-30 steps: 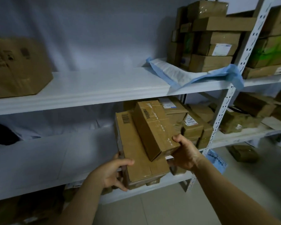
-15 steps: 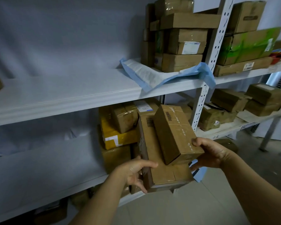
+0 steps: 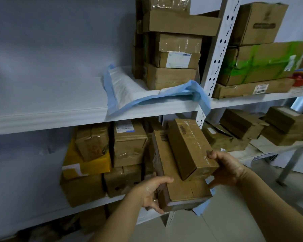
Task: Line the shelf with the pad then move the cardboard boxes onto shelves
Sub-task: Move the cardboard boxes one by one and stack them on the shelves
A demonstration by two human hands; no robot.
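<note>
Cardboard fills both my hands. My left hand (image 3: 150, 193) curls round the near left corner of a large flat box (image 3: 180, 187), thumb on top and fingers underneath. My right hand (image 3: 226, 170) grips the near end of a smaller box (image 3: 191, 149), which lies askew on the flat one's top face.

I hold the pair in the air in front of the lower shelf (image 3: 33, 198), close to the perforated white upright (image 3: 217, 55). That shelf carries more cartons and a yellow parcel (image 3: 87, 165) (a taped brown box rests on it).

The blue-edged pad (image 3: 129, 91) lies rumpled on the upper shelf (image 3: 51, 117). Its right part is pinned under a stack of boxes (image 3: 173, 49), and one corner droops over the shelf edge beside the upright. Right of the upright sits a green-taped carton (image 3: 261, 63).
</note>
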